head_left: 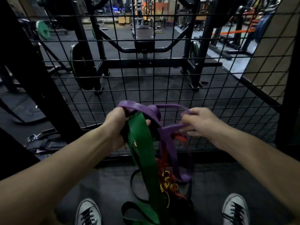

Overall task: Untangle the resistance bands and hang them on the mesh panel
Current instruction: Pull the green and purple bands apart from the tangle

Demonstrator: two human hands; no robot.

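Commercial gym, weights area. Black power rack (142,51) fills the centre of the frame behind a wire mesh panel (211,98). Green weight plate (43,30) at upper left, a second plate (79,65) leaning at left of centre. Dark rubber floor (113,184) throughout. More machines and an orange frame (233,32) at upper right, dimly lit.

Both forearms are bare, no sleeves showing; the feet wear white canvas sneakers (89,211) with black laces.
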